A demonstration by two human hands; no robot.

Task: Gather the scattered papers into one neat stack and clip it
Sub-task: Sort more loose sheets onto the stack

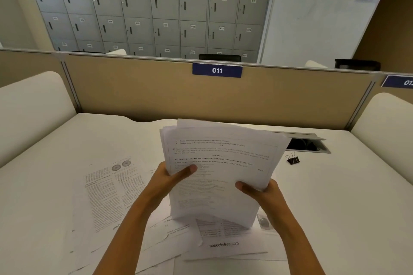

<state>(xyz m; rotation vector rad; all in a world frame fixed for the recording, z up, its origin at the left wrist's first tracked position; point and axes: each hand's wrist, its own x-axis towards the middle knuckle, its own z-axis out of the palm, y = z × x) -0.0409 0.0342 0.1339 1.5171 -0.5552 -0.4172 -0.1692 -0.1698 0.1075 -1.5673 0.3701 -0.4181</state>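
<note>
Fingers of the left hand and right hand grip a paper bundle above a "mebooksfree.com" sheet.

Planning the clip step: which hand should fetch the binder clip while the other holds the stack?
Right. The binder clip lies on the desk's right side, nearer the right hand; the left hand would have to cross the stack.

The scene is taken by one wide-angle camera worn on the head, aimed forward and down across the tabletop toward its far edge and the partition. The left hand, right hand and papers are seen close below the lens, while lockers are caught well beyond the partition.
</note>
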